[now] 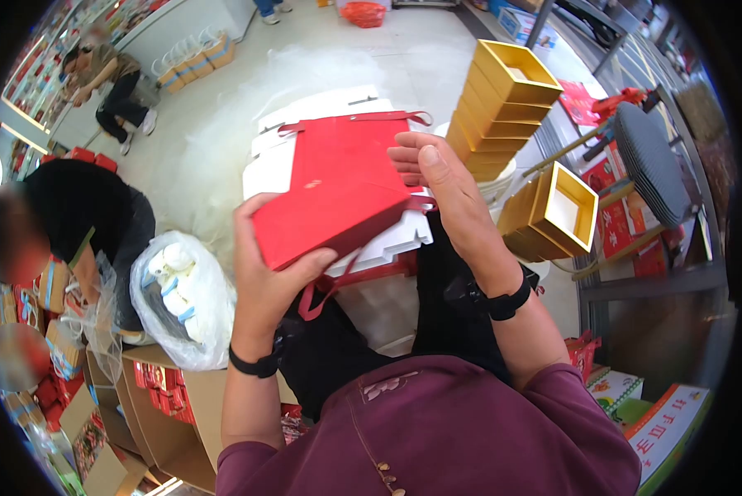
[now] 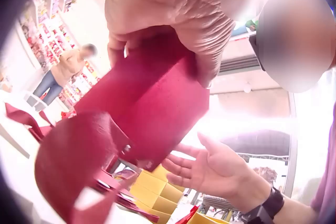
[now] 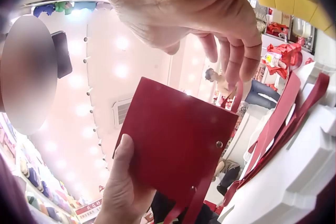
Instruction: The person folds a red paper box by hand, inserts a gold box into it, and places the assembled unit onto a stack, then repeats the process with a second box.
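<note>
A stiff red gift bag (image 1: 330, 215) with ribbon handles and metal eyelets is tilted over the person's lap. The left hand (image 1: 259, 277) grips its left end, thumb on the near face and fingers at the far side. Beside the bag's right end is the right hand (image 1: 462, 198), its fingers extended and palm facing the bag. In the right wrist view, those fingertips overlap a ribbon handle (image 3: 239, 95). Beyond the held bag, another red bag (image 1: 346, 149) lies flat on a stack of white folded card pieces (image 1: 276, 169).
Gold open boxes (image 1: 495, 116) are stacked at the right, with a shorter gold stack (image 1: 553, 211) nearer. A clear plastic bag (image 1: 185, 302) of white items stands at the left near cardboard boxes (image 1: 160, 413). One person sits close at the left, another (image 1: 119, 83) farther back.
</note>
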`<state>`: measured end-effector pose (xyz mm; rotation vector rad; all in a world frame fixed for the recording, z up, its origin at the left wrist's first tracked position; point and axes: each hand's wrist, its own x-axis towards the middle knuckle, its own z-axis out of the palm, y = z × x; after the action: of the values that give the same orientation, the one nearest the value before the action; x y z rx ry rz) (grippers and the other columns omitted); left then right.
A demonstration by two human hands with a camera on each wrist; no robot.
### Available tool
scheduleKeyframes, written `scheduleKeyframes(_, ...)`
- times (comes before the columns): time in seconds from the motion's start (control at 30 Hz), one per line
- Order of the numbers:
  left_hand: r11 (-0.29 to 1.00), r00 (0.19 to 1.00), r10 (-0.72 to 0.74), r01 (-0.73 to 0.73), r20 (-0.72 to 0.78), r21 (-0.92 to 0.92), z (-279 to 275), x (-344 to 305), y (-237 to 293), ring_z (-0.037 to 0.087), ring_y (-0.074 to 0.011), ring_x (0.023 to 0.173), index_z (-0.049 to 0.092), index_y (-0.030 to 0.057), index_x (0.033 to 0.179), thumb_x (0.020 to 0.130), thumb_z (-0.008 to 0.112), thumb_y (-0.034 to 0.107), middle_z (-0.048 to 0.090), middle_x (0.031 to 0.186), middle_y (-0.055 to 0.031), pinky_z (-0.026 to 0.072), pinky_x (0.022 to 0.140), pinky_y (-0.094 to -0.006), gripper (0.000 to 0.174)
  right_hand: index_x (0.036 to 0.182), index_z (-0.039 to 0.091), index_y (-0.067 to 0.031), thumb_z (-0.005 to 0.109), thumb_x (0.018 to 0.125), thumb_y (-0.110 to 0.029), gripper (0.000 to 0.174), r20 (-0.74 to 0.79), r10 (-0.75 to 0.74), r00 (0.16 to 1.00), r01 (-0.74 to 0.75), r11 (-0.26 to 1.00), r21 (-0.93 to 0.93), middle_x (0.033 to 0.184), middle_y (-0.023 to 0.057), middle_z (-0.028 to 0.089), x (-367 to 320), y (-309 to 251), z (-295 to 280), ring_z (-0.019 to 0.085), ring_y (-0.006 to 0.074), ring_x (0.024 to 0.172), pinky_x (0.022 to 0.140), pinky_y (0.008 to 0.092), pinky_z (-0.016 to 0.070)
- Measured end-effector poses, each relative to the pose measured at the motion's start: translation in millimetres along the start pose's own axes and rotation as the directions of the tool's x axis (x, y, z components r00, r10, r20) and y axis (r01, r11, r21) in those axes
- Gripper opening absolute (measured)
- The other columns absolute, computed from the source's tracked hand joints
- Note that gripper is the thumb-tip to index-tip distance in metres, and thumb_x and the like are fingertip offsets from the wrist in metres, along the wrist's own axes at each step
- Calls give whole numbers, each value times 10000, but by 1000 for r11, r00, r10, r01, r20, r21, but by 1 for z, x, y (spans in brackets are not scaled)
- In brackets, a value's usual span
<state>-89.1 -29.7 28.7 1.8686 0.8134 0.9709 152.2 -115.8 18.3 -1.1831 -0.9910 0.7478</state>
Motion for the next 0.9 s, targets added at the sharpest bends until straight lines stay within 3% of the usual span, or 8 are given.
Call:
scheduleKeyframes(0.1, 972, 968, 215, -201, -127, 119, 9, -1, 3, 582, -279, 1266, 445, 18, 1395, 712, 972, 160, 565, 1352, -170, 465, 1092, -408, 875, 1362, 564, 25, 432, 1145, -432, 523, -109, 72, 991, -76, 997, -31, 1221, 135, 660, -20, 3, -18, 656, 193, 1101, 919, 327, 532)
scheduleKeyframes(0.13, 943, 940, 318, -300, -125, 141, 17, -1, 6, 576, -295, 1281, 435, 20, 1399, 709, 970, 143, 562, 1366, -179, 461, 1102, -419, 881, 1345, 564, 14, 452, 1140, -425, 498, -56, 95, 994, -93, 995, 45, 1196, 137, 669, -28, 6, -25, 683, 184, 1014, 818, 310, 549)
scheduleKeyframes(0.23, 764, 794, 607, -589, 15, 265, 44, 3, 10, 578, -379, 1306, 429, 54, 1391, 685, 958, 93, 568, 1401, -214, 456, 1125, -494, 883, 1405, 515, 3, 541, 1107, -440, 535, 149, 210, 966, -251, 892, 375, 1246, 125, 669, -58, -2, -27, 698, 207, 1061, 890, 360, 594)
scheduleKeyframes(0.37, 583, 638, 741, -766, 208, 270, 93, 4, 25, 578, -385, 1314, 497, 103, 1342, 680, 927, 95, 578, 1392, -163, 399, 1145, -603, 790, 1500, 459, -44, 670, 1029, -503, 691, 40, 226, 973, -211, 812, 544, 1379, 80, 610, -82, -19, -35, 640, 159, 1192, 937, 339, 587)
scheduleKeyframes(0.5, 534, 569, 747, -822, 344, 199, 130, -3, 44, 553, -354, 1367, 498, 173, 1394, 656, 916, 76, 552, 1429, -122, 333, 1200, -613, 853, 1532, 417, -58, 714, 1011, -451, 717, -120, 216, 969, -93, 770, 632, 1432, 88, 592, -99, -26, -55, 607, 185, 1294, 1087, 401, 526)
scheduleKeyframes(0.63, 494, 509, 704, -852, 496, 174, 154, -3, 55, 515, -353, 1420, 469, 171, 1457, 685, 919, 89, 524, 1483, -112, 304, 1227, -612, 897, 1530, 418, -67, 704, 1009, -421, 692, -223, 217, 951, -26, 770, 637, 1427, 81, 596, -109, -15, -82, 628, 185, 1267, 1052, 388, 542)
scheduleKeyframes(0.77, 496, 400, 664, -868, 632, 28, 169, 12, 74, 489, -368, 1444, 478, 148, 1497, 727, 930, 312, 515, 1520, -124, 316, 1223, -600, 907, 1518, 437, -76, 668, 1011, -420, 655, -314, 208, 926, 33, 785, 618, 1415, 68, 606, -119, -7, -114, 652, 174, 1226, 1019, 369, 553)
scheduleKeyframes(0.9, 504, 507, 696, -849, 509, 156, 178, 66, 86, 526, -385, 1394, 525, 52, 1454, 827, 874, 266, 596, 1431, -167, 414, 1147, -491, 749, 1505, 460, -44, 583, 1047, -410, 599, -511, 176, 842, 188, 791, 582, 1419, 90, 625, -128, 0, -152, 653, 179, 1255, 1043, 381, 546)
